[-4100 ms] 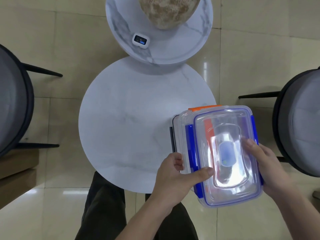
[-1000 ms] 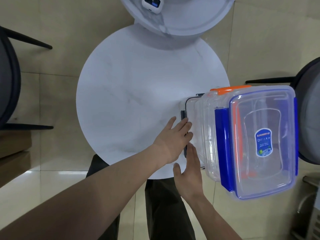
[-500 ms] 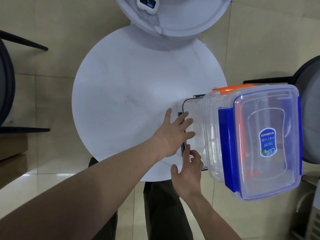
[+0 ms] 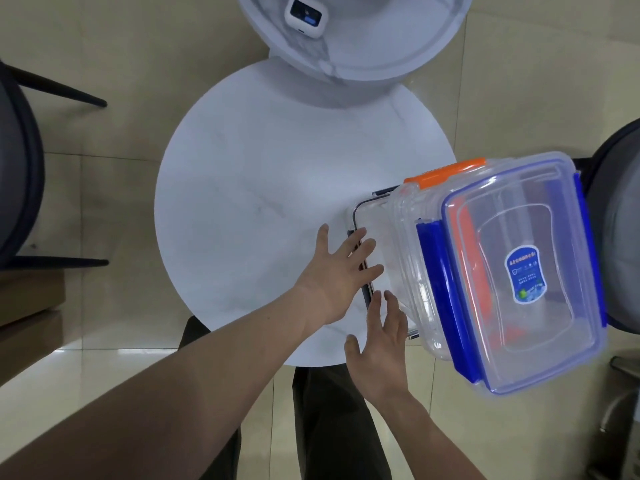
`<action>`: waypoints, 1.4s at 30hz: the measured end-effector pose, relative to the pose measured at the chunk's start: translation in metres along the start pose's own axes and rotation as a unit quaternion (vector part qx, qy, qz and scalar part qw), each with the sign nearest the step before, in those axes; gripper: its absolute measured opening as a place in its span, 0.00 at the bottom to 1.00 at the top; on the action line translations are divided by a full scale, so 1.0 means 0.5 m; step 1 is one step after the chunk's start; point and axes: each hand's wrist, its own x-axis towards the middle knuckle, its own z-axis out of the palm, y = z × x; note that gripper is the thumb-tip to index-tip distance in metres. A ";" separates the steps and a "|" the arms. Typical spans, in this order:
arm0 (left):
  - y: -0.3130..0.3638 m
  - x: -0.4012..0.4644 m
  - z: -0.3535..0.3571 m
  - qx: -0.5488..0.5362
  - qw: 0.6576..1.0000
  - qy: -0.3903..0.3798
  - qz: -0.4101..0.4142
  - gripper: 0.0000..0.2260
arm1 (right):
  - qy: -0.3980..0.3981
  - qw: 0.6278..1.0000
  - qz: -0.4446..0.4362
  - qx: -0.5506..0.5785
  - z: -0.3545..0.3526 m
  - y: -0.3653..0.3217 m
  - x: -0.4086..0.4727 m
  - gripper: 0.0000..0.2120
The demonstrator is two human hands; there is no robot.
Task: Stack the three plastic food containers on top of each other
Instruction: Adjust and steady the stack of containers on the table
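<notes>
Three clear plastic food containers stand stacked at the right edge of the round white table [image 4: 263,216]. The top container [image 4: 526,271] has blue clips and a blue label. Under it sits the orange-clipped container [image 4: 446,173], and lowest is the black-clipped container [image 4: 367,209]. My left hand [image 4: 341,268] lies flat with fingers spread against the bottom container's left side. My right hand [image 4: 381,341] is open beside the stack's near left corner, fingertips touching or almost touching it. Neither hand grips anything.
A second, higher marble table [image 4: 353,53] at the top carries a small white device [image 4: 304,16]. Dark chairs stand at the left [image 4: 20,174] and right [image 4: 620,237] edges. Tiled floor surrounds the tables; my legs are below the table's near rim.
Both hands left the top lid and came down to the stack's lower left side. In the last half second my right hand's fingers spread, and the stack looks unmoved.
</notes>
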 end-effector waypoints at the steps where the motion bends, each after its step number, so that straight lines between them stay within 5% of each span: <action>1: -0.001 -0.005 0.004 0.001 1.000 0.000 -0.007 0.38 | 0.003 1.000 -0.007 -0.007 0.001 0.001 0.000 0.38; 12: -0.009 -0.073 0.024 0.011 0.998 -0.005 -0.065 0.42 | -0.001 0.989 -0.085 -0.119 0.011 0.052 0.020 0.41; 42: -0.047 -0.035 -0.002 -0.005 0.997 -0.008 -0.081 0.42 | -0.020 0.994 -0.088 -0.066 -0.023 0.032 0.063 0.40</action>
